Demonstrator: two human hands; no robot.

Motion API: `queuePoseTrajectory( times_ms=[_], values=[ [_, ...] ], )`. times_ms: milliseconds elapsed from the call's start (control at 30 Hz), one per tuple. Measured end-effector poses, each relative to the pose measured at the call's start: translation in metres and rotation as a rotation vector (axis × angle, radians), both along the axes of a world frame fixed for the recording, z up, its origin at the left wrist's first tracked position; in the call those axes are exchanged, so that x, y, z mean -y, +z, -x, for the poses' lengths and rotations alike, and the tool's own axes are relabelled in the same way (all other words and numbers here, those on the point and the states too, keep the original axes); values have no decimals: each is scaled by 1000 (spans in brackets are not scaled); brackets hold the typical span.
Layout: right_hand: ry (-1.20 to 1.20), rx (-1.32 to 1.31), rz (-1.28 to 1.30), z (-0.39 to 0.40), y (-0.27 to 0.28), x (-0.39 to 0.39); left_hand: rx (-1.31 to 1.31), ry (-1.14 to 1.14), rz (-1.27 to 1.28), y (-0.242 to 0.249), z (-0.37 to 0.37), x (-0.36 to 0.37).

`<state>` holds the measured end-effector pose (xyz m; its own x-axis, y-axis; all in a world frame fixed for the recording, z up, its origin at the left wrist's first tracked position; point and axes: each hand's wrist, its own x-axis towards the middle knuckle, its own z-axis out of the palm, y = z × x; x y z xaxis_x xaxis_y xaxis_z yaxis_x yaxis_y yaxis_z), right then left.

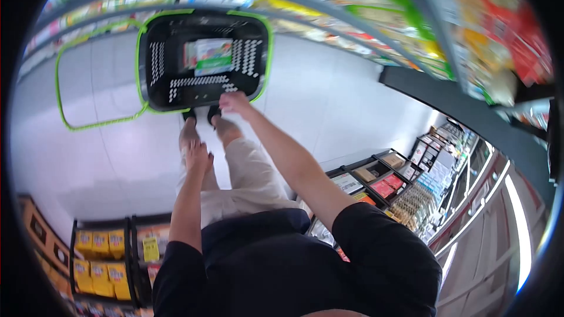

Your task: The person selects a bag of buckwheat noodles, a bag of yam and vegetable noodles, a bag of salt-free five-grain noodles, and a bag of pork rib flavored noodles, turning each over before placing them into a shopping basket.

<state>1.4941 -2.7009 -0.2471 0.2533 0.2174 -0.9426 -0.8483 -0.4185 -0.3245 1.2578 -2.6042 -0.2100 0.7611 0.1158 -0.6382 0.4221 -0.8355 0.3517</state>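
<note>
A black shopping basket [202,93] with a lime-green rim stands on the floor in front of my feet. Inside it lie packages, the clearest a green and white packet [213,57]. My right hand [235,103] is at the basket's near right corner, overlapping the rim in this view. Its fingers look bent and are smeared by motion. My left hand [198,156] rests on my leg near the knee, fingers stretched out, holding nothing. The basket's green handle [57,82] is folded out to the left.
Shelves of packaged goods [352,29] run along the front and right, a dark shelf base [420,85] jutting out at the right. Behind me stand racks with yellow packs [100,279] and displays of boxed goods [388,185]. Pale floor [317,82] lies between.
</note>
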Motion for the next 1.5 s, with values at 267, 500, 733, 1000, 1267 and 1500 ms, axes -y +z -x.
queuePoseTrajectory(
  times_ms=[267, 500, 733, 1000, 1267, 1500],
  values=[
    [228, 324, 166, 45, 136, 115, -252, -45, 209, 120, -20, -16],
    [3, 286, 259, 51, 239, 182, -231, 111, 383, 128, -16, -63],
    [-456, 705, 16, -78, 368, 179, -57, 781, 658, 103, 36, -126],
    [-525, 1271, -273, -240, 561, 136, -119, 1122, 679, 165, 36, -175],
    [-377, 1301, -479, -337, 621, 134, 785, 780, 895, 455, -297, -76],
    [-184, 1271, -474, -375, 608, 129, 1082, 530, 912, 579, -445, -37]
  ],
)
